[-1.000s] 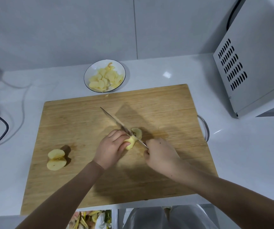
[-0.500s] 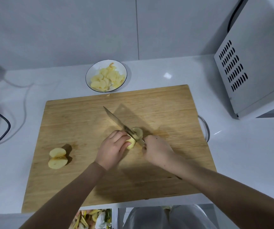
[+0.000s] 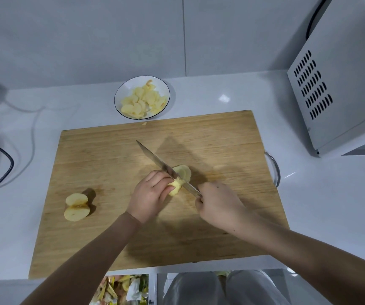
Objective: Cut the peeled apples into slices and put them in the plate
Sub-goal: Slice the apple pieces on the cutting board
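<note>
Pale yellow apple piece (image 3: 175,186) sits pinched under the left hand (image 3: 149,195) fingertips on the cutting board (image 3: 111,172). The right hand (image 3: 217,205) clenches the knife (image 3: 164,166), its blade just beside those fingers, cut slices (image 3: 183,171) beyond.

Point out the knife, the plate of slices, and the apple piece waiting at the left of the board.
knife (image 3: 155,159), head view, middle of the blade.
plate (image 3: 120,96), head view, bare left inner wall.
apple piece (image 3: 76,207), head view, centre of its cut flesh.
</note>
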A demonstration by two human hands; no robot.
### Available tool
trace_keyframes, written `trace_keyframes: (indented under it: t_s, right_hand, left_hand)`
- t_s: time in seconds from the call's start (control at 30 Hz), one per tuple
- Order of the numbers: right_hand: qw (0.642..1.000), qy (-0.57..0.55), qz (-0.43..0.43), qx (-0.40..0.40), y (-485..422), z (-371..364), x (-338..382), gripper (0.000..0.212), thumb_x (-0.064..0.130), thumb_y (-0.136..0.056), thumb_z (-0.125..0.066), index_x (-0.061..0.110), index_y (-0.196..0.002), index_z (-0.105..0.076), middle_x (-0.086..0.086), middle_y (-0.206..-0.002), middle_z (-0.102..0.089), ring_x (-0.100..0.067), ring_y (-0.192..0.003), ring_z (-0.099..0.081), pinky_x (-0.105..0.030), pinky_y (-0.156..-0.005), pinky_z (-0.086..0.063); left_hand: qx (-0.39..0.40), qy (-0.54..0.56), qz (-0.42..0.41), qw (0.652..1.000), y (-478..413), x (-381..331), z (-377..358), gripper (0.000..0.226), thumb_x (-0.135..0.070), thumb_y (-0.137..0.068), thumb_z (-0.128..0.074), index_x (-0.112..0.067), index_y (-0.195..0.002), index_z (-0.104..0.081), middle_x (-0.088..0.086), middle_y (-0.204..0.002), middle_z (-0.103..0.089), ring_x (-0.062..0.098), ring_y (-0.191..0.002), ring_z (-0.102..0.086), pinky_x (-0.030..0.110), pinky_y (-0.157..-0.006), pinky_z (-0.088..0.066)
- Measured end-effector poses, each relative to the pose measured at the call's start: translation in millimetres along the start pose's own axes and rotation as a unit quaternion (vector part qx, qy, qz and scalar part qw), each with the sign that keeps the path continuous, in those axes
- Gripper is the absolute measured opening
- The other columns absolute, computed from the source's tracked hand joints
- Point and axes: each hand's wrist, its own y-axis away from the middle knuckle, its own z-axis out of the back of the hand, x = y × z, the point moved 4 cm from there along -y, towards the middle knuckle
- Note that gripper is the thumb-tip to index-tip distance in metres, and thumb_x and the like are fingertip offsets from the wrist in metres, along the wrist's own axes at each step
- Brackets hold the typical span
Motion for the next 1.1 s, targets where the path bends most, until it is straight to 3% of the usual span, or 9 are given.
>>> trace_keyframes:
  t_s: [0.17,0.47,0.67,0.87,1.1]
  right_hand:
    - [1.0,-0.008,-0.017,0.011,-11,-6,3,0.015,0.018,-0.092,-0.046,0.013,-0.078,-0.048,0.003,-0.063,-0.04,-0.021,-0.07,-0.049,-0.029,-0.061,-0.039]
    - [0.998,-0.053,-0.042,0.02,-20,-7,-1,0.012,0.02,-0.092,-0.048,0.012,-0.088,-0.057,-0.003,-0.083,-0.055,-0.024,-0.082,-0.059,-0.032,-0.065,-0.046]
    - [1.0,-0.026,-0.008,0.004,-6,0,1,0.015,0.02,-0.092,-0.047,0.013,-0.08,-0.052,0.002,-0.067,-0.046,-0.021,-0.071,-0.054,-0.03,-0.059,-0.04]
    - [0.999,-0.021,-0.025,0.011,-14,-4,4,0.014,0.018,-0.092,-0.048,0.012,-0.08,-0.053,0.001,-0.068,-0.048,-0.02,-0.069,-0.054,-0.027,-0.054,-0.04]
    - [0.998,-0.045,-0.048,0.018,-25,-15,6,0.014,0.018,-0.091,-0.049,0.009,-0.093,-0.059,-0.005,-0.084,-0.057,-0.025,-0.087,-0.061,-0.032,-0.068,-0.049]
  left_hand:
    - [0.0,0.002,0.005,1.0,1,2,-1,0.023,-0.024,-0.088,-0.057,-0.004,-0.089,-0.07,0.006,-0.092,-0.067,0.018,-0.091,-0.055,0.028,-0.076,-0.048]
    - [-0.004,-0.004,0.003,1.0,-1,1,0,0.026,-0.025,-0.087,-0.056,-0.004,-0.087,-0.071,0.006,-0.09,-0.068,0.016,-0.091,-0.053,0.025,-0.077,-0.045]
    - [-0.008,-0.001,-0.002,1.0,-1,1,1,0.024,-0.023,-0.087,-0.056,-0.004,-0.086,-0.07,0.007,-0.088,-0.067,0.016,-0.088,-0.052,0.024,-0.075,-0.044]
    - [-0.008,0.007,0.005,1.0,1,2,0,0.023,-0.023,-0.087,-0.057,-0.004,-0.087,-0.07,0.007,-0.089,-0.067,0.016,-0.089,-0.053,0.024,-0.077,-0.045]
    - [-0.011,0.027,0.031,0.999,5,3,1,0.027,-0.025,-0.088,-0.055,-0.002,-0.088,-0.07,0.008,-0.092,-0.066,0.017,-0.091,-0.054,0.026,-0.079,-0.046]
